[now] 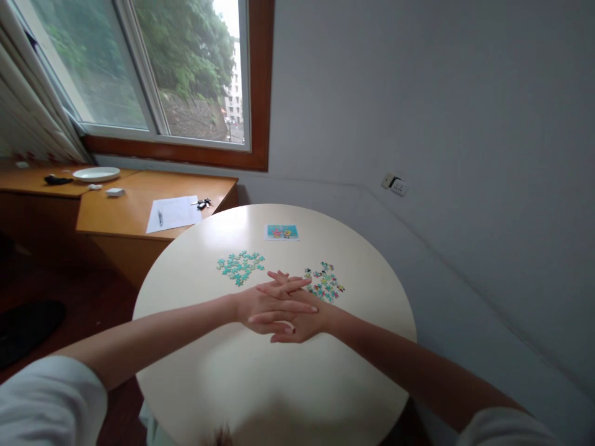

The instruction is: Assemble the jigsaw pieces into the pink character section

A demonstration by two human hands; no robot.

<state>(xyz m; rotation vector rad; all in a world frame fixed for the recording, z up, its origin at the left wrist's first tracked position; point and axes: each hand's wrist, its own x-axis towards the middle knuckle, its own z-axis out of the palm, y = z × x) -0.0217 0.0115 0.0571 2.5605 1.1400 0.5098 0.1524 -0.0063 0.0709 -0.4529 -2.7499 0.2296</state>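
Over the middle of the round table, my left hand (256,305) and my right hand (304,322) are laced together. Their fingers are spread and mostly straight, crossing between one another; neither hand holds any object. Just beyond my left hand lies a loose group of teal jigsaw puzzle pieces (239,267). A second group of mixed-colour puzzle pieces (328,282) lies behind my right hand, which partly hides its near edge. Farther back, a small picture card (282,233) shows pink and yellow cartoon figures on blue.
The round white table (274,384) stands close to the wall. At left, a wooden desk (125,214) bears a paper sheet (174,212) with a pen (160,218), keys (203,203), a small white box (116,192) and a white plate (96,174). A wall socket (398,186) is at right.
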